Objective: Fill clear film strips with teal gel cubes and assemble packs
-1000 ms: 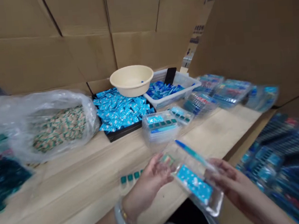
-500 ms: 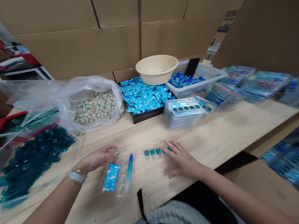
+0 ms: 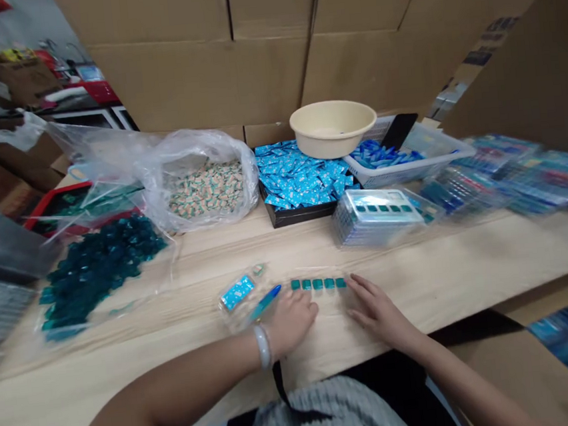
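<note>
Left hand (image 3: pixel 291 319) rests on the wooden table (image 3: pixel 469 255) with fingers curled loosely together, holding nothing that I can see. Right hand (image 3: pixel 379 314) lies flat, its fingers spread, the tips just beside the right end of a row of teal squares (image 3: pixel 318 283). Near the left hand lie a blue stick (image 3: pixel 265 303) and a clear tray (image 3: pixel 236 298) with a blue sachet (image 3: pixel 236 292). Farther away stands a stack of trays (image 3: pixel 377 217).

Small squares (image 3: pixel 317 283) teal; sachet (image 3: pixel 237 292) blue, white-patterned; basin (image 3: pixel 333 128) cream.
</note>
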